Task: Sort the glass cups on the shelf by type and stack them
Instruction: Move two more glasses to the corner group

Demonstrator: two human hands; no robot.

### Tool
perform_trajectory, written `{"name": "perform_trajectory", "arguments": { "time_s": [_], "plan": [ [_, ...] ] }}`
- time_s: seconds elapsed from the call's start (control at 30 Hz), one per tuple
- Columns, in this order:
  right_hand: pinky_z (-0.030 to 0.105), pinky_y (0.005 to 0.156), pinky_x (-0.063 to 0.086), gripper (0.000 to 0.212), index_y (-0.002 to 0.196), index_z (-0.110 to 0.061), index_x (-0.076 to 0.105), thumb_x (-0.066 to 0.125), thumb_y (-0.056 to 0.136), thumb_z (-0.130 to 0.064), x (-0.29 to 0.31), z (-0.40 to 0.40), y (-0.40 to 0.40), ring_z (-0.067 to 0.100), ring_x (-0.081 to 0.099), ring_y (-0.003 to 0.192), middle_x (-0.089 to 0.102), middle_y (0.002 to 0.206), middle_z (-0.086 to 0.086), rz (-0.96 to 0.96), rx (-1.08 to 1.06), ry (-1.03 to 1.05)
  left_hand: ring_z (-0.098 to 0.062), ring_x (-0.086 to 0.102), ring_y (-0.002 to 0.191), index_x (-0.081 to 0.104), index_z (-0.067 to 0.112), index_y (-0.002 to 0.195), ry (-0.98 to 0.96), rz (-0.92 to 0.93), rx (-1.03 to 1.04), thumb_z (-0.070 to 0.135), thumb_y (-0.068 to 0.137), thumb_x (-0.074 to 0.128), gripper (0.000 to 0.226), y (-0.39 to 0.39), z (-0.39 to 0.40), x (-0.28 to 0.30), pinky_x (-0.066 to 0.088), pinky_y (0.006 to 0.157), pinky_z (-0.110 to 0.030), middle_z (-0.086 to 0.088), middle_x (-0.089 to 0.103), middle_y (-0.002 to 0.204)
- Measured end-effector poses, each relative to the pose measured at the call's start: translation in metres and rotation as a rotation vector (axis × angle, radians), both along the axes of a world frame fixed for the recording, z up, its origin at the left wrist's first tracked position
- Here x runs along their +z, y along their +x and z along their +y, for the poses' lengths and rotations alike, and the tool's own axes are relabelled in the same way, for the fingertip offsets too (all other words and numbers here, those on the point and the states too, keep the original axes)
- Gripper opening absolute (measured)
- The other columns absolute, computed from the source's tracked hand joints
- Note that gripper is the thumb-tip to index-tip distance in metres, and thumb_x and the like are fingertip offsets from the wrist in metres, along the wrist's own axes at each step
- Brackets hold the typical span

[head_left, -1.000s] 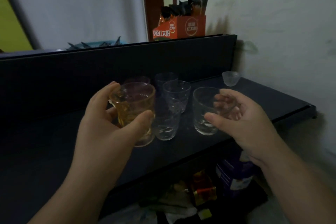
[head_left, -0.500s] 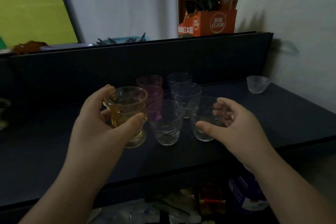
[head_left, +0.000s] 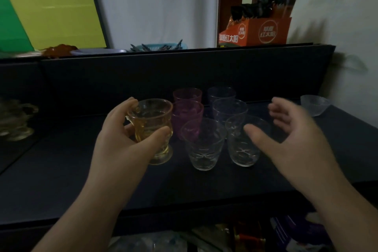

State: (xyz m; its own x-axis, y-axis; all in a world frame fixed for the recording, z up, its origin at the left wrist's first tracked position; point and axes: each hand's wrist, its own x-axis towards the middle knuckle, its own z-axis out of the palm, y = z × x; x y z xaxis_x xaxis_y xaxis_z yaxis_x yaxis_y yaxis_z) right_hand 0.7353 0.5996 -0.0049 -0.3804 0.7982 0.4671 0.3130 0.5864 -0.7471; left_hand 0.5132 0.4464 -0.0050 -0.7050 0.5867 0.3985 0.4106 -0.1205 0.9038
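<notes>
My left hand (head_left: 124,139) grips an amber footed glass cup (head_left: 152,129) whose foot is at the dark shelf (head_left: 61,170). Right of it stand two purple cups (head_left: 187,117), one behind the other. Two clear patterned cups sit in front: one in the middle (head_left: 204,147), one further right (head_left: 242,145). Two bluish clear cups (head_left: 229,109) stand behind them. My right hand (head_left: 290,137) hovers open just right of the right clear cup, fingers spread, not holding it.
A small clear glass bowl (head_left: 315,104) sits at the shelf's far right. More amber glassware (head_left: 14,120) shows dimly at the left edge. On the ledge above are an orange packet box (head_left: 255,30) and a blue basket (head_left: 159,47). Clutter lies under the shelf.
My right hand has let go of the right clear cup and drawn away to the right, opening. The view has shifted left, showing more of the shelf. The left hand still holds the amber cup.
</notes>
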Motion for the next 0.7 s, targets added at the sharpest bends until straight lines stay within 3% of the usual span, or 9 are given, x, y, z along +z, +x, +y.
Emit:
{"name": "perform_trajectory", "arguments": {
  "time_s": [0.1, 0.2, 0.33, 0.53, 0.7],
  "plan": [
    [0.015, 0.094, 0.040, 0.079, 0.143, -0.025, 0.048, 0.073, 0.074, -0.053, 0.017, -0.002, -0.021, -0.001, 0.054, 0.117, 0.053, 0.129, -0.013, 0.032, 0.042, 0.134, -0.005, 0.067, 0.106, 0.045, 0.054, 0.120, -0.022, 0.015, 0.036, 0.026, 0.073, 0.085, 0.068, -0.015, -0.005, -0.001, 0.054, 0.062, -0.012, 0.007, 0.059, 0.135],
    [0.014, 0.093, 0.043, 0.073, 0.139, -0.025, 0.053, 0.073, 0.074, -0.049, 0.033, -0.012, -0.053, -0.003, 0.055, 0.113, 0.056, 0.125, -0.013, 0.002, 0.146, 0.162, -0.008, 0.065, 0.110, 0.043, 0.055, 0.120, -0.066, 0.041, 0.093, 0.031, 0.072, 0.084, 0.067, -0.037, -0.011, 0.001, 0.056, 0.074, -0.020, 0.007, 0.056, 0.137],
    [0.006, 0.085, 0.043, 0.068, 0.137, -0.028, 0.054, 0.076, 0.076, -0.046, 0.046, -0.027, -0.098, -0.007, 0.056, 0.109, 0.057, 0.120, -0.017, -0.057, 0.257, 0.183, -0.010, 0.067, 0.104, 0.044, 0.038, 0.133, -0.130, 0.046, 0.168, 0.029, 0.072, 0.086, 0.074, -0.070, -0.020, 0.008, 0.053, 0.078, -0.025, 0.006, 0.063, 0.124],
    [0.015, 0.091, 0.045, 0.067, 0.141, -0.029, 0.051, 0.077, 0.082, -0.045, 0.056, -0.052, -0.157, -0.001, 0.055, 0.112, 0.056, 0.126, -0.016, -0.112, 0.326, 0.231, -0.011, 0.065, 0.102, 0.042, 0.039, 0.120, -0.224, 0.098, 0.201, 0.030, 0.074, 0.085, 0.063, -0.119, -0.030, 0.022, 0.053, 0.078, -0.027, 0.008, 0.061, 0.116],
    [0.014, 0.087, 0.045, 0.062, 0.139, -0.032, 0.052, 0.075, 0.083, -0.045, 0.056, -0.072, -0.204, -0.002, 0.052, 0.110, 0.053, 0.124, -0.018, -0.155, 0.369, 0.232, -0.006, 0.063, 0.092, 0.045, 0.026, 0.119, -0.290, 0.147, 0.183, 0.023, 0.077, 0.083, 0.057, -0.162, -0.017, 0.024, 0.050, 0.070, -0.020, 0.008, 0.059, 0.107]
  ]
}}
